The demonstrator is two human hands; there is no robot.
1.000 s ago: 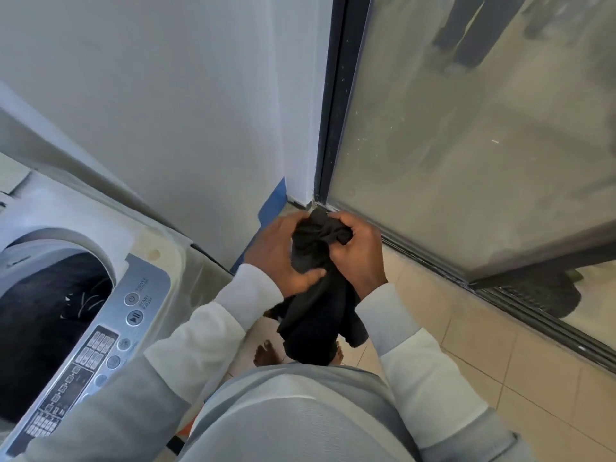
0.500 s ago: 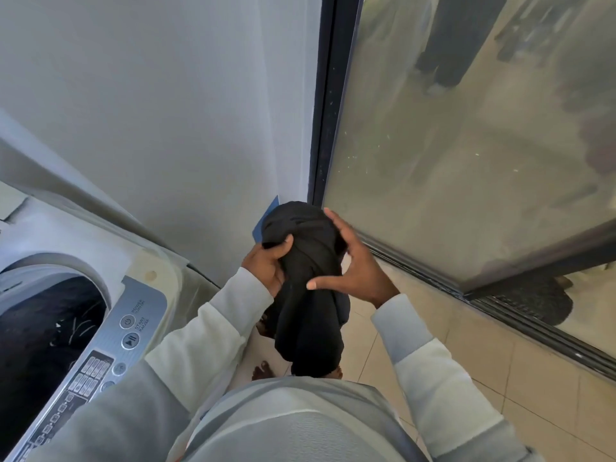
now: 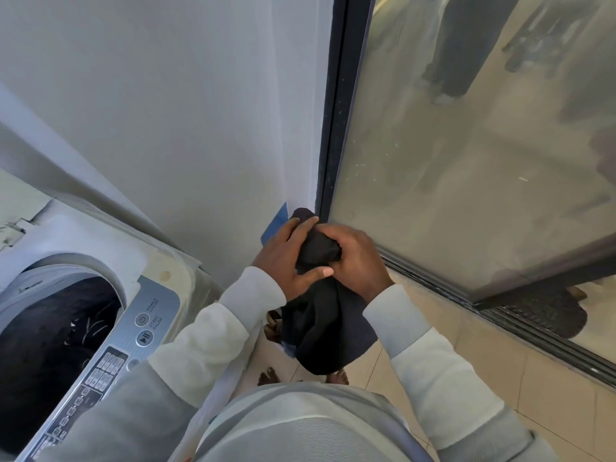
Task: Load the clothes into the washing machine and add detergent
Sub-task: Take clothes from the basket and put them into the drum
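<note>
Gripping a black garment [image 3: 320, 325], the left hand [image 3: 285, 261] and right hand [image 3: 358, 258] had fingers curled round its bunched top. Soft, light-looking cloth hung below them, probably easiest carried gathered. The washing machine [image 3: 110, 248] stood to their left.

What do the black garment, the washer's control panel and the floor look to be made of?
Garment: soft matte black fabric, perhaps a knit; it bunches and hangs limp.
Control panel: silver with a satin sheen, probably plastic or film-faced; it has printed labels and flat buttons.
Floor: beige tile, likely glazed ceramic; it shows straight grout lines and a faint gloss.
</note>
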